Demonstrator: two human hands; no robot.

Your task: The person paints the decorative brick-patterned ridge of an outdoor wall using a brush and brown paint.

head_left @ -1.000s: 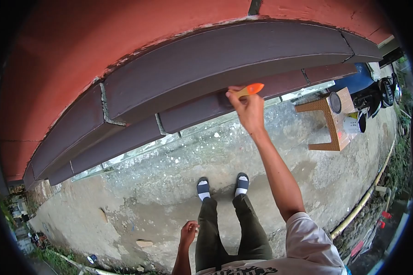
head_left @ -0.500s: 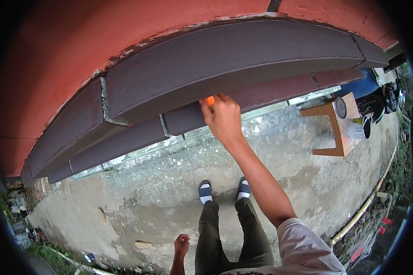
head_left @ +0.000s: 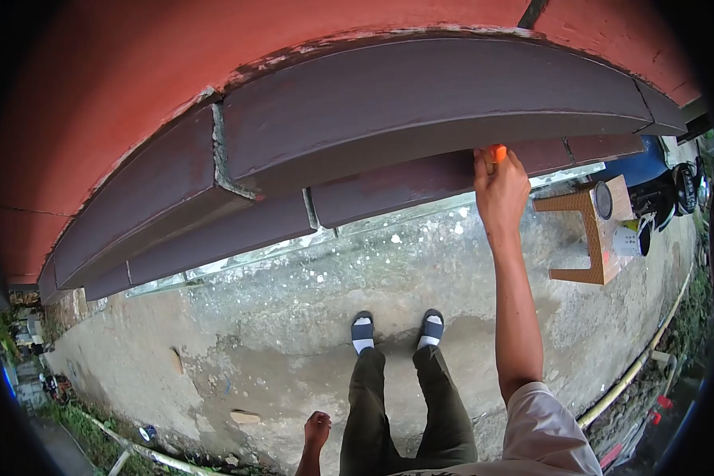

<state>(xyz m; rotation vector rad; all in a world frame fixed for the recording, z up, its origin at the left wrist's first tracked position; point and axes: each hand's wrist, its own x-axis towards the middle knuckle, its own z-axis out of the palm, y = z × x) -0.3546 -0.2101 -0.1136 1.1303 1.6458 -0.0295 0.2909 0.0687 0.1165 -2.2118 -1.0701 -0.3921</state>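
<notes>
My right hand point(head_left: 503, 194) is raised to the lower wall band, just under the overhanging ledge point(head_left: 420, 95). Its fingers are closed around a paintbrush, of which only the bright orange handle point(head_left: 497, 153) shows; the bristle end is hidden by hand and ledge. The ledge has a dark grey-purple coat, while the recessed band point(head_left: 420, 184) below it looks more maroon around the hand. My left hand point(head_left: 317, 428) hangs low beside my left leg, its fingers curled in with nothing visible in them.
A brown woven-pattern stool point(head_left: 591, 238) lies to the right, bearing a round dark-topped can point(head_left: 603, 200) and a white paint bucket point(head_left: 631, 240). Behind it stands a motorcycle point(head_left: 685, 186). Bamboo poles point(head_left: 623, 389) edge the paint-spotted concrete floor point(head_left: 278, 333).
My right hand has moved right along the band under the ledge with the paintbrush. The view has shifted slightly. My left hand stays low at my side.
</notes>
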